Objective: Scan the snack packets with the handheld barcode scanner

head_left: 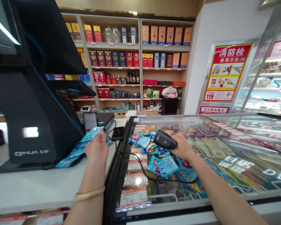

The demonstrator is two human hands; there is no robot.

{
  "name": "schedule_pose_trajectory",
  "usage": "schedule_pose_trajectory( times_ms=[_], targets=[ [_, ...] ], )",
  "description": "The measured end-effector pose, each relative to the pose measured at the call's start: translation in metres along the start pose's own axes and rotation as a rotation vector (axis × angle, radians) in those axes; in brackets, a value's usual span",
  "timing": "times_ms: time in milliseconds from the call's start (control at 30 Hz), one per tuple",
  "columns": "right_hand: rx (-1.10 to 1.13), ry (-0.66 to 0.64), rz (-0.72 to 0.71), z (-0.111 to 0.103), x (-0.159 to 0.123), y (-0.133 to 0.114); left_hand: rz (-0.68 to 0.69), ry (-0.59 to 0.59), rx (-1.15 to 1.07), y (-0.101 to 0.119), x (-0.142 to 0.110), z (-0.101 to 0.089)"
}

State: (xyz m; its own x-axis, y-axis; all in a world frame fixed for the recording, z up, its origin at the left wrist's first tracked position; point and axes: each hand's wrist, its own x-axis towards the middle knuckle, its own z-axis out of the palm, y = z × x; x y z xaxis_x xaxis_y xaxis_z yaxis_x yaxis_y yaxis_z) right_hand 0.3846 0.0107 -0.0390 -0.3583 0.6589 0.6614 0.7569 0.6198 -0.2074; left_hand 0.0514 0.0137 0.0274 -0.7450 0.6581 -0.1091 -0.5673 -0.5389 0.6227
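My right hand [181, 147] is wrapped round the handle of a black barcode scanner [164, 140], its head tilted to the left over a loose pile of small snack packets [144, 142], mostly blue. Two more blue packets [167, 164] lie nearer me on the freezer's glass top. My left hand [97, 147] is closed on a blue snack packet [91, 135] above the counter. Beneath and beside that hand, more blue packets [72, 154] lie in an overlapping row against the register's base. My left fingertips are partly hidden by the hand itself.
A black register [37, 125] stands on the white counter [25, 190] at left. A phone [118, 133] lies near the counter's edge. The scanner's black cable [142, 168] loops over the freezer's glass lid [159, 197]. Shelves [117, 47] of boxes and bottles line the back wall.
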Motion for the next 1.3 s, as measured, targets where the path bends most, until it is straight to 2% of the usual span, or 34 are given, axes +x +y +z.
schedule_pose_trajectory(
  times_ms=[100,333,467,567,800,900,1000,1133,1300],
  targets=[
    [0.028,0.003,-0.003,0.000,-0.001,0.000,-0.037,0.034,-0.052,0.001,0.008,-0.002],
    [0.023,-0.006,0.020,-0.001,-0.001,0.002,-0.059,-0.019,-0.050,-0.008,0.006,-0.011],
    [0.038,0.009,0.038,-0.004,0.001,0.002,0.000,-0.099,0.095,-0.015,-0.005,-0.012],
    [0.010,-0.002,0.074,-0.009,0.004,0.004,0.118,-0.279,0.347,-0.027,-0.019,-0.014],
    [-0.071,0.049,0.156,-0.013,0.005,0.013,0.351,-1.051,1.119,-0.067,-0.063,-0.020],
    [-0.072,0.050,0.153,-0.014,0.006,0.015,0.474,-1.261,1.320,-0.081,-0.080,-0.026],
    [-0.084,0.030,0.162,-0.015,0.007,0.015,0.539,-1.368,1.475,-0.089,-0.093,-0.032],
    [-0.111,0.009,0.175,-0.016,0.008,0.013,0.585,-1.419,1.615,-0.093,-0.100,-0.035],
    [-0.135,-0.005,0.182,-0.017,0.009,0.012,0.529,-1.415,1.542,-0.096,-0.099,-0.036]
  ],
)
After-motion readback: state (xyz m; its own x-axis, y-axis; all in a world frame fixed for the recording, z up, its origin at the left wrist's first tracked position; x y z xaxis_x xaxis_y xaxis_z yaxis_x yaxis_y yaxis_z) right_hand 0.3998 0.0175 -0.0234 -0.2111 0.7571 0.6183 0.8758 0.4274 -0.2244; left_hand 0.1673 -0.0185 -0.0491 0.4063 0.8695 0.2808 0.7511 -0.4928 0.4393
